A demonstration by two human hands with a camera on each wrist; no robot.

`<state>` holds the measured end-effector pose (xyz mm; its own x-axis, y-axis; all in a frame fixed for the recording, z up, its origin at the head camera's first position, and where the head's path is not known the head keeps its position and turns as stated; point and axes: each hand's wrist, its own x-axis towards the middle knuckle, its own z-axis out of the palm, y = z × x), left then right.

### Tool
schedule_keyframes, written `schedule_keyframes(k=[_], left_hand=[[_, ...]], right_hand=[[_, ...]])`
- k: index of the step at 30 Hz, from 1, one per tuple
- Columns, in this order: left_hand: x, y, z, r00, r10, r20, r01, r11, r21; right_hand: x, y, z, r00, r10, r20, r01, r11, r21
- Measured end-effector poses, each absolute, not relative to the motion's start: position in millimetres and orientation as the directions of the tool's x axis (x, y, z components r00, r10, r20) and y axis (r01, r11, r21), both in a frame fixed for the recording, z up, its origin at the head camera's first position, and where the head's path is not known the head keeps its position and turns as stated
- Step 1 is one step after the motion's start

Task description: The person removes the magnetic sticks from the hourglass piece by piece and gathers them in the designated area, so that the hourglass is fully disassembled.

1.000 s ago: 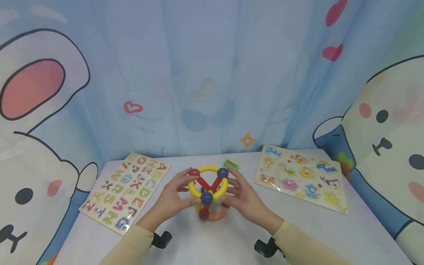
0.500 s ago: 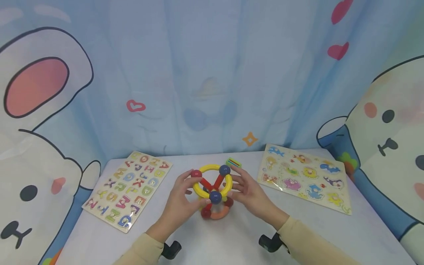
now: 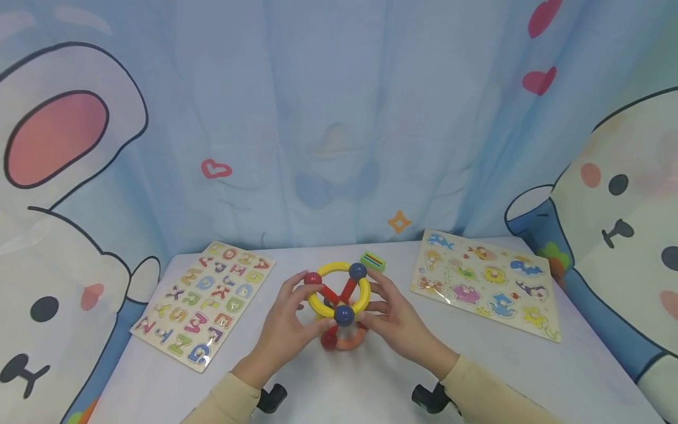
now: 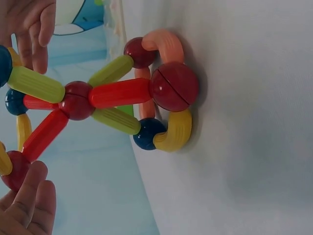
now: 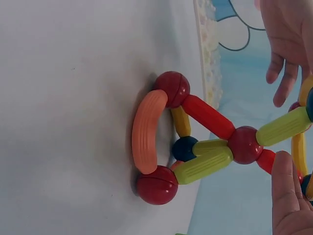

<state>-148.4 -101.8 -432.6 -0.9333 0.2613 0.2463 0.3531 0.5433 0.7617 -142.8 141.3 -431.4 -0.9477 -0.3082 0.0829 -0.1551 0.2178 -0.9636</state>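
A magnetic ball-and-rod toy stands on the table in front of me. Its upper ring has curved yellow rods joined by one red and two blue balls. My left hand holds that ring, with fingers at the red ball and the thumb by the front blue ball. On the other side my right hand grips the ring near the far blue ball. Both wrist views show straight red and green rods meeting at a central red ball. An orange curved rod lies in the lower ring, which rests on the tabletop.
A wooden alphabet board lies on the left of the white table. To the right is a sea-animal puzzle board. Behind the toy sits a small green block with coloured stripes. A blue printed curtain hangs at the back.
The toy and both hands shifted slightly right in view, along with the scene. My right fingers spread from the ring half a second ago and now close in on it again.
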Motion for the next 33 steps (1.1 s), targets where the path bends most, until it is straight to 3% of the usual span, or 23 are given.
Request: schedule_keyframes(k=[10, 14, 17, 22, 27, 33], left_hand=[[-148, -102, -434, -0.921, 0.265, 0.285, 0.388, 0.571, 0.723], [-147, -107, -431, -0.894, 0.297, 0.336, 0.448, 0.606, 0.657], [-148, -113, -426, -0.851, 0.355, 0.387, 0.525, 0.597, 0.607], [-155, -118, -420, -0.784, 0.483, 0.39, 0.619, 0.558, 0.552], [-160, -115, -419, -0.761, 0.541, 0.359, 0.643, 0.551, 0.532], [-160, -111, -420, -0.744, 0.553, 0.375, 0.664, 0.549, 0.508]], right_hand=[[-143, 141, -429, -0.944, -0.317, 0.091, -0.167, 0.221, -0.961], [-139, 142, -428, -0.958, -0.272, 0.095, -0.187, 0.336, -0.923], [-134, 144, -426, -0.951, -0.25, 0.18, -0.281, 0.47, -0.836], [-131, 146, -424, -0.865, -0.354, 0.356, -0.501, 0.578, -0.644], [-135, 141, -423, -0.8, -0.484, 0.355, -0.598, 0.589, -0.544], [-143, 136, -423, -0.772, -0.539, 0.335, -0.629, 0.576, -0.522]])
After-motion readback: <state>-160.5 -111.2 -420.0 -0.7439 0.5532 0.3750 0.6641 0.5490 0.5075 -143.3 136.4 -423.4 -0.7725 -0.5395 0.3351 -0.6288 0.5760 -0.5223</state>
